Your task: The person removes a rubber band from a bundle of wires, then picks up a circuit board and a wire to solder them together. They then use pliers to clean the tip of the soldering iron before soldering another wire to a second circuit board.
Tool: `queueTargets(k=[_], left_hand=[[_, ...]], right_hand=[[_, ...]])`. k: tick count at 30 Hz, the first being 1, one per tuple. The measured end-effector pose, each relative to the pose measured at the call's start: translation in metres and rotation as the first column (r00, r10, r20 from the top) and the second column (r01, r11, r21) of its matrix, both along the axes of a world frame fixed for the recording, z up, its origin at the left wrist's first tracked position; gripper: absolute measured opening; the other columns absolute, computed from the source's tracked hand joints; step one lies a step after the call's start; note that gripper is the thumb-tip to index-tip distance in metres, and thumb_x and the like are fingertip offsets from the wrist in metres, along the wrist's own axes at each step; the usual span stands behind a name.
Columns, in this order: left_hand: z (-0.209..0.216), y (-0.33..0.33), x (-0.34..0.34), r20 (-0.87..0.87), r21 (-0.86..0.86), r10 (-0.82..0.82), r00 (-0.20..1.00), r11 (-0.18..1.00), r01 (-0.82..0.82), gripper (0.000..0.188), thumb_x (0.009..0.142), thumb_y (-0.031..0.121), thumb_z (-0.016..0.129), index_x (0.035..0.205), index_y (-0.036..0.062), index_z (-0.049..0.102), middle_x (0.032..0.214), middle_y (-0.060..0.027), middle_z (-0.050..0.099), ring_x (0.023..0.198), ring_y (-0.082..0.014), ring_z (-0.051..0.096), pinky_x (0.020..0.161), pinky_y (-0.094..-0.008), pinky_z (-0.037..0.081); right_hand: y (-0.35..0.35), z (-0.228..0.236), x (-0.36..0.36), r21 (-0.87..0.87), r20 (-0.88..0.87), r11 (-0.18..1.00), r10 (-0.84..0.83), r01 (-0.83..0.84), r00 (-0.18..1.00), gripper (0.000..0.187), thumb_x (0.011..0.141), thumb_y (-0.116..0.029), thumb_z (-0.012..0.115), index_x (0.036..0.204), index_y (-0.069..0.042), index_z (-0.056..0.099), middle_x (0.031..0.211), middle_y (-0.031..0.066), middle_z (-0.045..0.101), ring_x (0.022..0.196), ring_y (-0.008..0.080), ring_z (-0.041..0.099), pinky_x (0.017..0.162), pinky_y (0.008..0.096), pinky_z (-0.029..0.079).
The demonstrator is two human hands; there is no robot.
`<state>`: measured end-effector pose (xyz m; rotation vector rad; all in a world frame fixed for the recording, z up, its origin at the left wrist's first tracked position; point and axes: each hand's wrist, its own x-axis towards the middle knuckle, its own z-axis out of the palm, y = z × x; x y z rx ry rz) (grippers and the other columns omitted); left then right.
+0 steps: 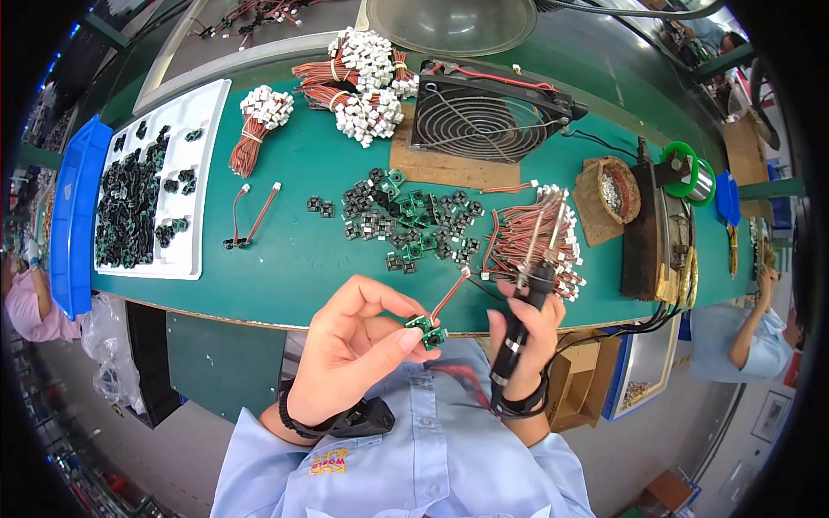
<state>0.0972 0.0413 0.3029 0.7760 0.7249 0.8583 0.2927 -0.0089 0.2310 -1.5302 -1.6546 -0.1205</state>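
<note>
1. The left hand [350,354] is nearly closed, thumb and fingers pinching a green circuit board [428,333] just beyond the worktop's [285,293] near edge; a red-brown lead [450,293] with a white connector rises from it.
2. The right hand [531,328] is curled around a black-handled tool [514,341] with slender metal prongs, which point away over the worktop.
3. At far left, a blue bin [73,216] stands beside a white tray [186,242]; the tray holds many dark components [129,207], massed on its left, with a few small clusters apart.
4. Yellow and red lettering [328,462] is embroidered on the light-blue shirt [406,475].
5. Loose black and green modules [410,211] lie mid-worktop, before a black fan [484,121].
6. Farther right, a round brown bowl [629,200] contains pale bits [611,192] too small to identify.
7. Beside it, a green-flanged spool [685,170] carries silvery wire; a small blue container [728,198] is at far right, contents unclear.
</note>
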Motion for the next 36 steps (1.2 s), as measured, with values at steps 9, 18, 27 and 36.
queueTargets(k=[9,18,27,36], left_hand=[[-0.008,0.004,-0.005,-0.036,0.048,0.009,0.999,0.999,-0.008,0.014,0.087,-0.003,0.051,0.099,-0.0031,0.046,0.1,-0.0136,0.058,0.089,-0.0164,0.061,0.075,-0.0286,0.053],[-0.01,-0.004,-0.016,-0.158,0.194,0.008,0.987,0.981,0.023,0.016,0.084,-0.003,0.055,0.099,-0.0025,0.051,0.091,-0.0093,0.06,0.077,-0.0126,0.059,0.067,-0.0233,0.048],[0.003,-0.007,0.012,-0.613,0.439,-0.039,0.789,0.814,0.381,0.015,0.077,-0.001,0.06,0.092,-0.0027,0.058,0.076,-0.007,0.058,0.065,-0.0114,0.055,0.058,-0.0237,0.043],[-0.005,-0.003,0.018,-0.554,0.393,-0.192,0.81,0.798,0.457,0.011,0.08,-0.003,0.058,0.091,-0.0021,0.057,0.077,-0.0043,0.059,0.065,-0.0098,0.054,0.057,-0.0236,0.044]], right_hand=[[-0.019,0.008,0.006,-0.094,-0.216,0.993,0.047,-0.069,0.975,0.03,0.071,-0.006,0.071,0.094,-0.01,0.053,0.089,0.0108,0.065,0.082,0.0249,0.058,0.085,0.0367,0.037],[-0.004,0.0,-0.001,-0.133,0.179,0.99,-0.024,0.048,0.983,0.034,0.067,0.0,0.07,0.095,-0.011,0.054,0.086,0.0079,0.062,0.078,0.0226,0.059,0.074,0.0338,0.041],[-0.019,0.028,-0.004,-0.058,-0.625,0.952,0.201,-0.302,0.754,0.04,0.069,0.014,0.068,0.095,-0.007,0.046,0.083,0.0134,0.062,0.071,0.0193,0.061,0.06,0.029,0.05],[-0.018,0.046,0.008,-0.046,-0.41,0.879,0.417,-0.474,0.811,0.034,0.069,0.001,0.063,0.1,-0.01,0.055,0.083,0.0059,0.06,0.062,0.0198,0.054,0.063,0.0313,0.043]])
